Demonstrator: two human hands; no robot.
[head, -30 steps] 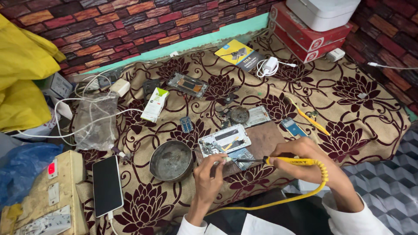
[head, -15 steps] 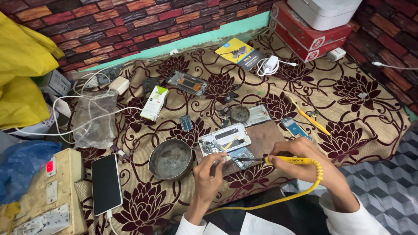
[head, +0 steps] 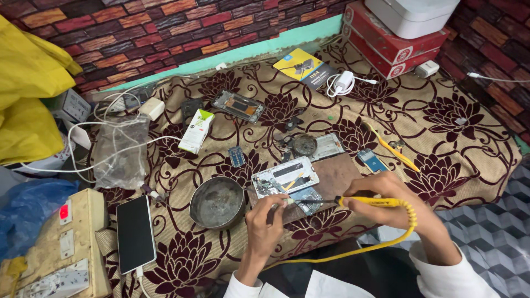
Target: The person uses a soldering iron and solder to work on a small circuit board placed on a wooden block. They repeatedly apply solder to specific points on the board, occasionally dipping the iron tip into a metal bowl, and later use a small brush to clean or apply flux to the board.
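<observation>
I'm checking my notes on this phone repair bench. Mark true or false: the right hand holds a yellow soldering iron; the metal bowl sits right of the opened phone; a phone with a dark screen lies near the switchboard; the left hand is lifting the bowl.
1. True: the right hand grips the yellow soldering iron.
2. False: the metal bowl sits left of the opened phone.
3. True: the dark-screened phone lies beside the switchboard.
4. False: the left hand rests at the opened phone.

dark brick-patterned wall (head: 138,27) with a teal base strip (head: 232,55) (grey geometric floor (head: 486,221) at right).
</observation>
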